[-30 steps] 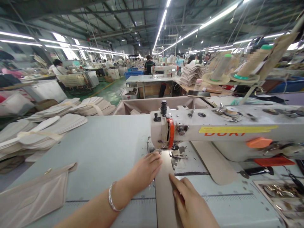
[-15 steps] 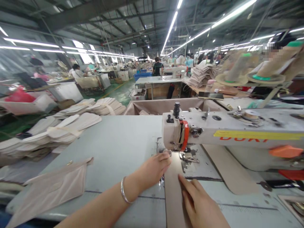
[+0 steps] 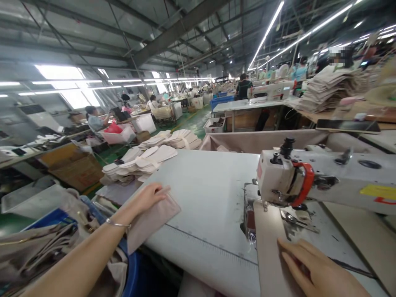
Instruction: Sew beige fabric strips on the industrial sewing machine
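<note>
My left hand (image 3: 150, 197) is closed on the upper edge of a beige fabric piece (image 3: 156, 220), which hangs over the table's left front edge. To the right, a long beige strip (image 3: 269, 239) runs under the head of a white sewing machine (image 3: 275, 177) with an orange-red guard. My right hand (image 3: 315, 264) is at the strip's right edge, two fingertips resting on it and the other fingers curled. Whether any finger is under the strip is hidden. The needle area is partly covered by the machine head.
Stacked pale fabric pieces (image 3: 148, 156) lie beyond the table's left edge. Below my left arm, a blue bin (image 3: 133, 268) holds beige fabric items. Behind the table is a fabric-lined trough (image 3: 235, 140). Another beige panel (image 3: 355, 235) lies under the machine arm. Several people work farther back.
My left hand has left the strip by the needle and taken hold of the fabric piece at the table's left. The view has turned left. My right hand stays at the strip.
</note>
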The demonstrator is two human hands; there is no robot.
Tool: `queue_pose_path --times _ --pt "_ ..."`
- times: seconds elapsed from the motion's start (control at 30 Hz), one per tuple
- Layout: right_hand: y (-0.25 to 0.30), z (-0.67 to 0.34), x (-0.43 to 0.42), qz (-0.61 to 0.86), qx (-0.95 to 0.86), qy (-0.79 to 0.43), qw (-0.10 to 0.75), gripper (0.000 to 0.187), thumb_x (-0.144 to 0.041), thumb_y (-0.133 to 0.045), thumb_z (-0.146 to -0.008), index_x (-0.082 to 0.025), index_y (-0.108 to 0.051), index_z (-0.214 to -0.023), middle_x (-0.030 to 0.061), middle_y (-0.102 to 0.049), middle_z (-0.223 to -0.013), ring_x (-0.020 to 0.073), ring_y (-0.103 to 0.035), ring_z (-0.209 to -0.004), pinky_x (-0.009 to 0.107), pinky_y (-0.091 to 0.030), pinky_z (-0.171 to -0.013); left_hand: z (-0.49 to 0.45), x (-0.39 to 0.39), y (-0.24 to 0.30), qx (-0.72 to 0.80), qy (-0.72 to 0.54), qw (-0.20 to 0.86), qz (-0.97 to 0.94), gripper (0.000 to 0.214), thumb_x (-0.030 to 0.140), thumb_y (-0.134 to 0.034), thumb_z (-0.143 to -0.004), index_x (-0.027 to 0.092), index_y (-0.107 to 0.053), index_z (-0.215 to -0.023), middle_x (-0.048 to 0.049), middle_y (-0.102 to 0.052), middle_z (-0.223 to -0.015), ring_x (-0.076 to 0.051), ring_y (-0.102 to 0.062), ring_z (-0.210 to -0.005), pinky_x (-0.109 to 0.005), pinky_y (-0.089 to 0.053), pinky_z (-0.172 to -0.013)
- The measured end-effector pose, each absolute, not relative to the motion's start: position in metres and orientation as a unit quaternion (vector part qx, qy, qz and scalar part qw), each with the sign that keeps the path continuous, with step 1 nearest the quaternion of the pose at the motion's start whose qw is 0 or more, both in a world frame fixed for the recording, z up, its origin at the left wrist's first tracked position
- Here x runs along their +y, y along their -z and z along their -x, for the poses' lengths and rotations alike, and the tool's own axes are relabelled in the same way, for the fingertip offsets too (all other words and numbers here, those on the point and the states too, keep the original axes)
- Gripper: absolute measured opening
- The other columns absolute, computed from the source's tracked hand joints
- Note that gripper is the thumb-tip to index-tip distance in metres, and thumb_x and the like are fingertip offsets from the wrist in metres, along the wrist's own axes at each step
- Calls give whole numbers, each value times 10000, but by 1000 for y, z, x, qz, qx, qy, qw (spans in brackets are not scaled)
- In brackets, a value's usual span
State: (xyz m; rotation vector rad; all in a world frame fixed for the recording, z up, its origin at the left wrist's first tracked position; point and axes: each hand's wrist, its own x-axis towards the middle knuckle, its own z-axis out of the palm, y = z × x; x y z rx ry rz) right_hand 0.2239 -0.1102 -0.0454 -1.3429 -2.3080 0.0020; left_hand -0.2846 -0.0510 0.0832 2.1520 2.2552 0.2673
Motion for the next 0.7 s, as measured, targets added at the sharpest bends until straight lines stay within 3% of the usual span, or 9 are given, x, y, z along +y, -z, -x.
queue_pose_path --times 0.07,0.17,0.23,0.3,0.4,0.47,0.53,0.6,0.7 --pt "33 -222 -104 498 -838 -20 223 304 -375 -401 -990 -279 -676 -1077 51 -654 -972 193 -672 -815 299 -557 -696 257 -50 -97 720 -184 -57 -667 267 437 -515 -883 175 -565 -867 -29 -630 -861 -204 -574 -822 -280 -432 -747" --pt "20 -219 -90 495 -839 -23 226 299 -350 -396 -1010 -264 -682 -995 51 -633 -928 181 -647 -770 305 -529 -690 213 -60 -111 634 -344 -91 -686 198 375 -530 -908 188 -563 -967 -47 -650 -998 -206 -590 -954 -293 -450 -855" --pt "18 -217 -80 471 -850 -6 237 275 -318 -415 -1006 -243 -679 -996 62 -628 -956 196 -632 -841 328 -519 -767 190 -72 -109 533 -305 8 -789 104 247 -504 -912 204 -596 -933 -55 -666 -1084 -196 -599 -1049 -308 -441 -955" --pt "20 -216 -73 451 -858 22 246 249 -285 -438 -995 -224 -669 -1064 81 -622 -1044 226 -604 -951 385 -493 -873 176 -82 -101 449 -170 123 -869 182 187 -523 -885 229 -638 -1019 -51 -655 -1211 -197 -582 -1153 -345 -393 -1058" --pt "26 -212 -69 452 -857 51 240 276 -222 -448 -978 -196 -624 -1189 101 -592 -1167 257 -555 -1048 452 -446 -952 166 -80 -91 438 -31 207 -874 403 316 -662 -838 281 -608 -1236 -47 -633 -1293 -234 -581 -1190 -379 -399 -1067" --pt "27 -208 -70 457 -856 61 234 296 -191 -456 -966 -186 -607 -1221 105 -573 -1210 266 -536 -1076 463 -431 -967 158 -61 -86 493 -44 189 -848 302 400 -563 -920 250 -651 -1167 -51 -693 -1151 -225 -638 -1058 -346 -464 -967" --pt "26 -204 -72 453 -859 68 230 313 -176 -470 -954 -188 -598 -1240 105 -559 -1235 268 -529 -1084 464 -422 -971 144 -32 -77 553 -95 109 -821 326 333 -382 -1007 198 -676 -1041 -64 -700 -1017 -209 -636 -973 -332 -464 -924" --pt "24 -203 -73 446 -862 73 229 334 -162 -474 -946 -194 -590 -1257 105 -561 -1231 260 -534 -1075 448 -424 -960 126 -2 -62 586 -130 32 -799 275 258 -404 -990 152 -640 -1084 -117 -650 -1120 -245 -574 -1090 -381 -413 -988" --pt "21 -202 -75 443 -862 80 234 358 -140 -473 -936 -202 -589 -1269 103 -577 -1212 249 -542 -1064 424 -429 -943 104 29 -38 607 -149 13 -781 192 235 -491 -936 110 -612 -1017 -164 -609 -1095 -294 -547 -1073 -451 -408 -962"
